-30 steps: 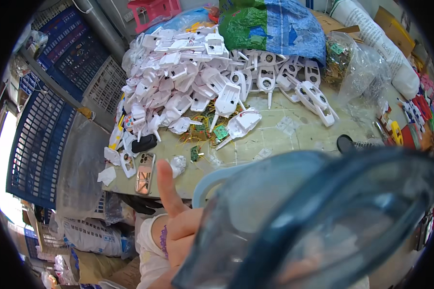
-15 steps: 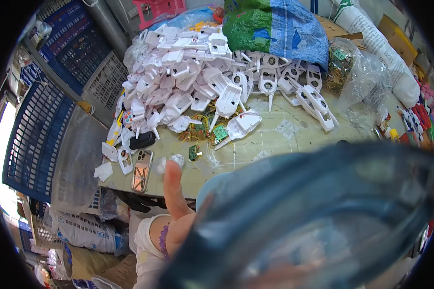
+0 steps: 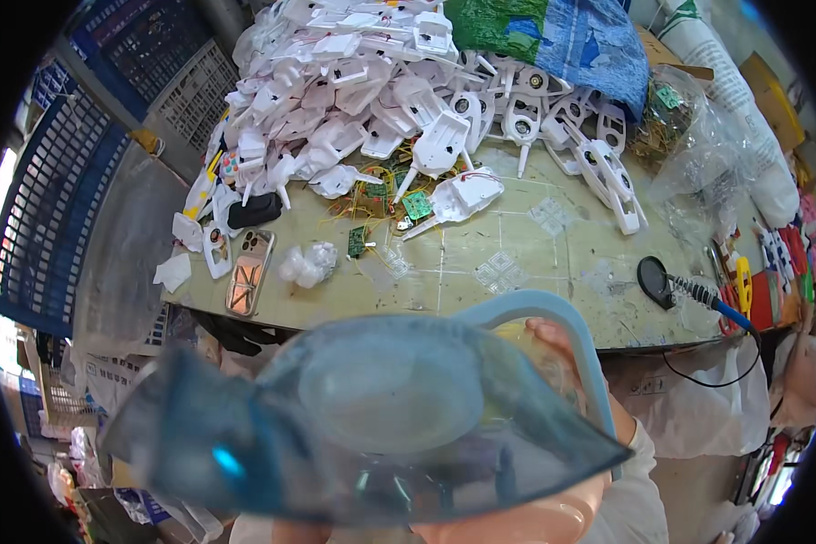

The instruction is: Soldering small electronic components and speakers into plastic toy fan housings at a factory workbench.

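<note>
A large drinking jug (image 3: pixel 390 390) with a translucent blue-grey top is held very close and blurs across the lower middle. Its light blue handle (image 3: pixel 553 305) loops out on the right, and a peach-coloured part (image 3: pixel 526 517) shows beneath. Fingers of my right hand (image 3: pixel 555 344) are wrapped round inside the handle; the jug hides much of that hand. Behind the jug, at the lower left, only a strip of skin and white sleeve of my left arm (image 3: pixel 290 530) shows; the left fingers are hidden.
On the table (image 3: pixel 462 258) lie a heap of white plastic housings (image 3: pixel 335 100), green circuit boards (image 3: pixel 417 206), a phone (image 3: pixel 249 272) and crumpled clear plastic (image 3: pixel 308 263). A blue-handled soldering iron (image 3: pixel 733 313) rests in a coil holder at right. Blue crates (image 3: pixel 54 227) stand left.
The jug has swung from the lower right to the lower middle, and its handle has come into view with my right hand. My left hand, earlier open with a finger raised, is now hidden.
</note>
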Motion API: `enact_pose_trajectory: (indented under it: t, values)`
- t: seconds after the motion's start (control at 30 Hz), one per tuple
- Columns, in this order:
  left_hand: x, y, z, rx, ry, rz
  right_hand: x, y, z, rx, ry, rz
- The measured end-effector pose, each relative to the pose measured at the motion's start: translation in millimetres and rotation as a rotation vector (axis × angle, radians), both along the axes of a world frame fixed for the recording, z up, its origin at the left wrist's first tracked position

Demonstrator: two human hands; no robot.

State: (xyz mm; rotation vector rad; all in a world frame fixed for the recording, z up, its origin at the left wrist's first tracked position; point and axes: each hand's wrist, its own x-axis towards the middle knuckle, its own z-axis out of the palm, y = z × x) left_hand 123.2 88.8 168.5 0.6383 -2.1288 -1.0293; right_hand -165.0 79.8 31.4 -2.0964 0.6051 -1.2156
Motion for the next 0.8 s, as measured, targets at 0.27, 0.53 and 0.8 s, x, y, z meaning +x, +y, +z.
enact_pose_trajectory:
  t: [0.27, 0.53, 0.8]
  values:
    - [-6, -2, 18, -0.200, -0.320, 0.065, 10, -5, -21, -0.020, -0.036, 0.076]
    - [-19, -4, -29, -0.267, 0.111, 0.184, 7, -1, -15, -0.040, 0.002, 0.033]
    - [-21, 20, -38, -0.119, 0.154, 0.426, 14, 0, 0, -0.140, -0.017, -0.005]
